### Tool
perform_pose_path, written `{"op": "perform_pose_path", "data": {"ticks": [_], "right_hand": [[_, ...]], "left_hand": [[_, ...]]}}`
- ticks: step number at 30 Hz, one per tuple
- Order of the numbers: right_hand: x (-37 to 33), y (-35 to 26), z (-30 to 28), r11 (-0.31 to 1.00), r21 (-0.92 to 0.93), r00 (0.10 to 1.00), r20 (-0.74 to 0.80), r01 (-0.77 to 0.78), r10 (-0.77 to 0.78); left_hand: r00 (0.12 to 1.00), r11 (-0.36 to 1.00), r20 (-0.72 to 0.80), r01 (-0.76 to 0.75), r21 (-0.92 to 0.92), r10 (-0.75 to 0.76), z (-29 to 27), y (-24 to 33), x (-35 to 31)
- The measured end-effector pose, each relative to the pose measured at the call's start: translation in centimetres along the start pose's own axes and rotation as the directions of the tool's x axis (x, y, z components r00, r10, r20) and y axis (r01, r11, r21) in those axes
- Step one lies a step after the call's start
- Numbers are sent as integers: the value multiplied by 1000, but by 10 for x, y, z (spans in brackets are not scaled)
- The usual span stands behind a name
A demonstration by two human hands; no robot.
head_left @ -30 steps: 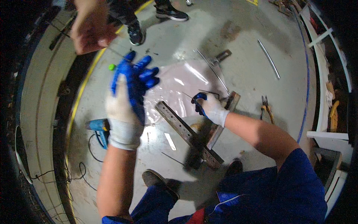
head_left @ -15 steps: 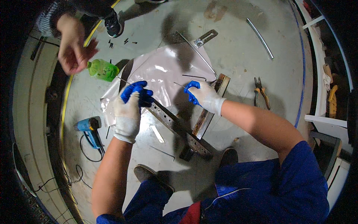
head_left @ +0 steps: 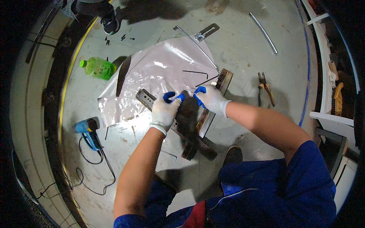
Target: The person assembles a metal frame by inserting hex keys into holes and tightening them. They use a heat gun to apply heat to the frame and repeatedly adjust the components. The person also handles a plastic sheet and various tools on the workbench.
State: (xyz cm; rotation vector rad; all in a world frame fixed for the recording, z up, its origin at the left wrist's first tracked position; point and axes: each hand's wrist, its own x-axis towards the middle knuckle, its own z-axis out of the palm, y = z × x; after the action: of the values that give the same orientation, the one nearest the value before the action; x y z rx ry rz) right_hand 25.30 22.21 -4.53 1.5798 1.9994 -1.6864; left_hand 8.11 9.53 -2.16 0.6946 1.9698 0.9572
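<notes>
Both my hands wear white knit gloves with blue-coated fingers. My left hand (head_left: pixel 166 110) is closed above a perforated metal bar (head_left: pixel 145 98), with a thin metal rod (head_left: pixel 168 84) rising faintly from its fingers. Closed around another slim metal rod (head_left: pixel 189 91), my right hand (head_left: pixel 211 99) hangs over a rusty square steel bar (head_left: pixel 225 81). The rod's tip points toward my left fingers, and a small gap lies between the hands. The bars cross on the floor between my feet. A black hex key (head_left: pixel 195 72) lies just beyond my right hand on a glossy pale sheet (head_left: pixel 152 64).
On the left are a blue heat gun (head_left: pixel 87 129) with its cord and a green bottle (head_left: pixel 99 68). Pliers (head_left: pixel 266 89) and a metal tube (head_left: pixel 263 32) lie to the right. A slotted plate (head_left: pixel 207 32) and a long bent rod (head_left: pixel 197 47) are farther out. Another person's shoe (head_left: pixel 110 23) stands far left.
My left hand has moved right and slightly nearer, toward my right hand. The other person's hand has withdrawn from the green bottle, which stays on the floor. My right hand has shifted slightly right.
</notes>
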Motion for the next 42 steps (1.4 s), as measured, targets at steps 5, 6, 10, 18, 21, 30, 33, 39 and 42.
{"op": "perform_pose_path", "data": {"ticks": [5, 6, 10, 18, 21, 30, 33, 39, 42], "right_hand": [[-22, 26, 18, 979, -202, 995, 95, 1, 19], [-23, 34, 24, 975, -220, 996, 93, 8, 12], [-28, 22, 42, 953, -287, 986, 157, 95, -50], [-24, 43, 25, 970, -211, 991, 86, 124, -108], [-26, 32, 22, 988, -148, 990, 140, 37, -16], [-45, 38, -13, 954, -301, 996, 90, 9, 19], [-65, 12, -28, 901, -433, 996, 79, 5, 33], [-79, -23, -16, 897, -404, 984, 73, 178, -162], [-75, -44, -12, 917, -344, 979, 57, 204, -196]], "left_hand": [[809, 686, 571, -336, 646, -141, -62, -58, -88], [731, 630, 659, -431, 646, -176, -87, -85, -98], [882, 601, 353, -103, 793, -314, -180, -99, -137], [948, 520, -318, 264, 812, 17, -297, -193, -99], [900, 593, -424, 398, 700, -103, -330, -227, -80], [775, 672, -625, 510, 537, -89, -394, -277, -14], [817, 686, -577, 424, 592, -8, -374, -294, -20], [781, 749, -622, 384, 540, 48, -372, -182, -100], [817, 834, -575, 293, 467, 35, -363, -130, -145]]}}
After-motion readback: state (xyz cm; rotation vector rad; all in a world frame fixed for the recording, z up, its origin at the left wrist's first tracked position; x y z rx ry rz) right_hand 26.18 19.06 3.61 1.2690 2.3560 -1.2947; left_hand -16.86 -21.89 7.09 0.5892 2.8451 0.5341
